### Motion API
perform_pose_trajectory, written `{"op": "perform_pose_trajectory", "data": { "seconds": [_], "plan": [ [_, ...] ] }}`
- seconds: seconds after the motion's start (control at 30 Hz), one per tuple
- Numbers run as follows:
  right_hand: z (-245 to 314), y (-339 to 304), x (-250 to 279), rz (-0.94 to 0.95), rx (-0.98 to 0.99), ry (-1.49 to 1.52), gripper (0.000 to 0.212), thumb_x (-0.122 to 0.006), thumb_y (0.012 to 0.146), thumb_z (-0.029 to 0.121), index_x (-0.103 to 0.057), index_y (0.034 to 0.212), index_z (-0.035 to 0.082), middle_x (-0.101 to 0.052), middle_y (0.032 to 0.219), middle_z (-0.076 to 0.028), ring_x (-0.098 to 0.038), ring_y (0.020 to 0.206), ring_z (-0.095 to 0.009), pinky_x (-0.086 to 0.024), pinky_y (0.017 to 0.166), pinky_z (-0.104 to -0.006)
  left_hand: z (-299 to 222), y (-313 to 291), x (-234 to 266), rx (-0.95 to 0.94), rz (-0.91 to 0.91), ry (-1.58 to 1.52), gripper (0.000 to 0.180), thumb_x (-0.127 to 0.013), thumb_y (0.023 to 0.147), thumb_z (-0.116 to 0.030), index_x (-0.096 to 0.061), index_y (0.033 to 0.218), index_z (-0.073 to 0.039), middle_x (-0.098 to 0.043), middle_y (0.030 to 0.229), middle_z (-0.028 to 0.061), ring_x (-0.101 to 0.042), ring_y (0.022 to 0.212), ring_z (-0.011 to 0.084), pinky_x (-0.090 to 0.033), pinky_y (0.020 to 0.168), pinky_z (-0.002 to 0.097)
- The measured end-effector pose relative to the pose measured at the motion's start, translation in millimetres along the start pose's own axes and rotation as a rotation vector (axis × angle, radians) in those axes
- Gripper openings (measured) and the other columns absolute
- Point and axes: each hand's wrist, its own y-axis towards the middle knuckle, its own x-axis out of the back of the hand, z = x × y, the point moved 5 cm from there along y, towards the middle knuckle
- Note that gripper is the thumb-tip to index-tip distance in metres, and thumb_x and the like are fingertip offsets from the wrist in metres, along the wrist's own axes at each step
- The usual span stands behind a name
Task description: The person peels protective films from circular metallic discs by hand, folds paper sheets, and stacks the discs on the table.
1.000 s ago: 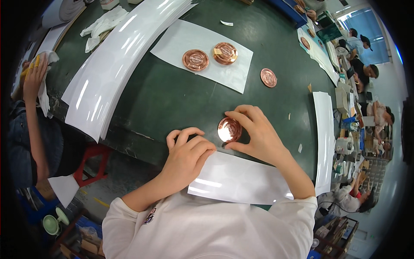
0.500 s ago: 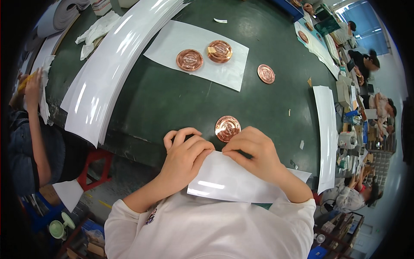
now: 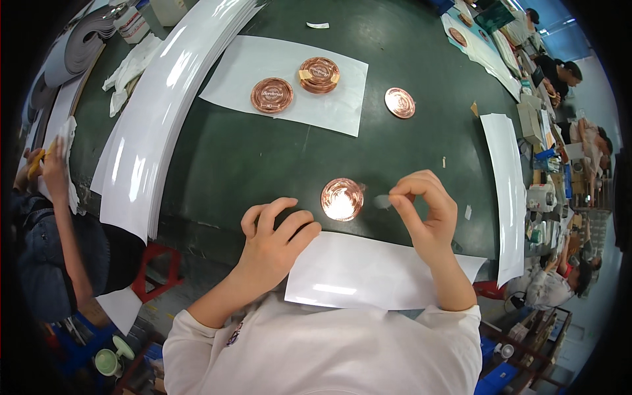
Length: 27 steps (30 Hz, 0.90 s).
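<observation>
Between finger and thumb, my right hand pinches a small, pale, see-through piece of film; it is a little blurred. My left hand is open, its bent fingers spread on the green table by the upper left corner of a glossy white sheet. This sheet lies at the table's near edge, against my shirt. A shiny copper-coloured disc lies between my hands, just beyond the sheet. Farther right is another copper-coloured disc.
A white sheet beyond bears a copper disc and a thicker taped copper stack. Tall piled glossy sheets stand left, with more white sheets right. A co-worker's hands hold something yellow at far left.
My right hand has moved right, off the white sheet's edge, with the film piece in its pinch. My left fingers have spread, and the sheet's far edge lies free.
</observation>
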Motion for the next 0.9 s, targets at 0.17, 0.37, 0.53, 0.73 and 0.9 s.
{"op": "perform_pose_trajectory", "data": {
  "seconds": [0.17,0.37,0.53,0.73,0.9],
  "plan": [
    [-20,0,-11,0.042,-0.130,0.114,0.004,-0.068,0.089,0.001,-0.065,0.092,0.001,-0.063,0.089,-0.004,-0.054,0.078,-0.012,-0.043,0.070,-0.0244,-1,-4,-1,-0.080,0.027,0.087,0.017,-0.071,0.076,-0.014,-0.069,0.092,-0.017,-0.066,0.117,-0.0064,-0.048,0.120,0.0240,-0.028,0.098,0.0413],
    [-53,-14,-38,0.118,-0.380,0.453,0.007,-0.069,0.092,0.008,-0.066,0.093,0.001,-0.065,0.090,0.000,-0.053,0.075,-0.008,-0.043,0.068,-0.0229,-1,-2,-2,-0.097,0.055,0.107,0.015,-0.070,0.076,-0.015,-0.069,0.091,-0.017,-0.066,0.123,-0.0070,-0.046,0.122,0.0251,-0.028,0.098,0.0410],
    [-56,-15,-42,0.100,-0.372,0.438,0.007,-0.070,0.092,0.008,-0.067,0.094,0.002,-0.064,0.088,0.000,-0.053,0.074,-0.008,-0.044,0.065,-0.0235,-1,-2,-1,-0.101,0.081,0.106,0.014,-0.070,0.078,-0.015,-0.069,0.092,-0.017,-0.066,0.124,-0.0078,-0.045,0.122,0.0245,-0.028,0.098,0.0401],
    [-55,-15,-43,0.098,-0.368,0.366,0.007,-0.071,0.091,0.008,-0.068,0.093,0.003,-0.063,0.084,0.000,-0.052,0.070,-0.008,-0.043,0.063,-0.0233,-1,0,-1,-0.103,0.085,0.105,0.013,-0.070,0.080,-0.015,-0.069,0.092,-0.016,-0.067,0.124,-0.0079,-0.045,0.122,0.0239,-0.028,0.098,0.0389],
    [-55,-15,-44,0.087,-0.361,0.352,0.007,-0.072,0.090,0.008,-0.068,0.093,0.003,-0.063,0.083,0.000,-0.051,0.069,-0.008,-0.042,0.062,-0.0235,-2,0,-1,-0.103,0.082,0.102,0.013,-0.070,0.080,-0.015,-0.069,0.093,-0.016,-0.067,0.125,-0.0079,-0.045,0.123,0.0236,-0.027,0.099,0.0389]
  ]
}}
